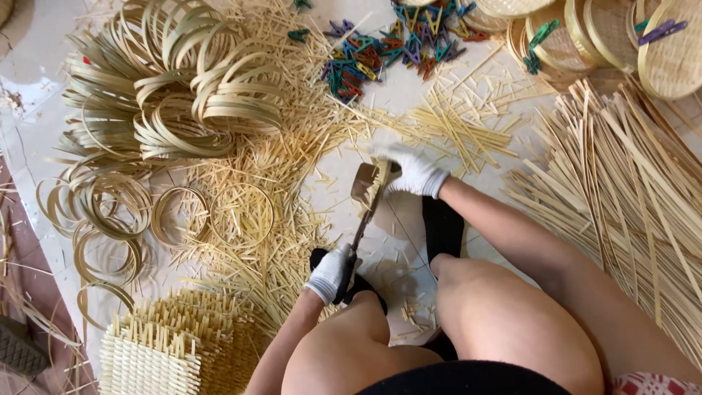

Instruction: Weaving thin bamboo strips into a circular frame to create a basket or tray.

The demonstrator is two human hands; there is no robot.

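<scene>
I sit on the floor with my knees up. My left hand point(330, 272), in a white glove, grips the dark handle of a cleaver-like knife point(363, 199) whose broad blade points away from me. My right hand point(411, 170), also gloved, holds a short bundle of bamboo sticks point(380, 175) against the far end of the blade. Both hands work over a pale block point(398, 241) between my feet.
Bent bamboo rings point(175, 95) pile up at upper left, with loose hoops point(241, 213) beside them. Coloured clothes pegs point(380, 51) lie at top centre. Woven baskets point(621, 36) stand top right, long bamboo strips point(629, 197) right, stacked woven mats point(175, 344) bottom left.
</scene>
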